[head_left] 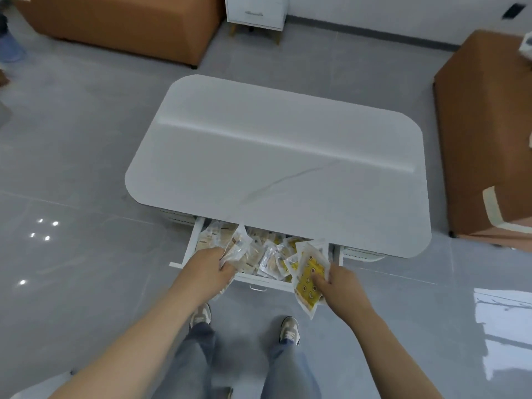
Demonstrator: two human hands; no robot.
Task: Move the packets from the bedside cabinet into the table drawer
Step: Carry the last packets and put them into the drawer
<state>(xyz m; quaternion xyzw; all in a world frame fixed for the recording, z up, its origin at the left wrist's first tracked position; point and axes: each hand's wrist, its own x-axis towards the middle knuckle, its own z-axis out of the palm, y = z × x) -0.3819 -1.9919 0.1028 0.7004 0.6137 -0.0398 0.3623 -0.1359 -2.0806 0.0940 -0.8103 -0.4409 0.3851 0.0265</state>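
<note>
Dropping both bunches works best well inside the open table drawer (190,245) — the left hand (207,267) grips pale packets (236,249) above it, while the right hand (337,287) pinches yellow packets (308,279) overhanging its front edge, so carry those inward first.

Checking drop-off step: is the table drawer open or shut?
Open. The drawer juts out from under the tabletop, with packets showing inside it. Left hand and right hand each grip packets.
</note>
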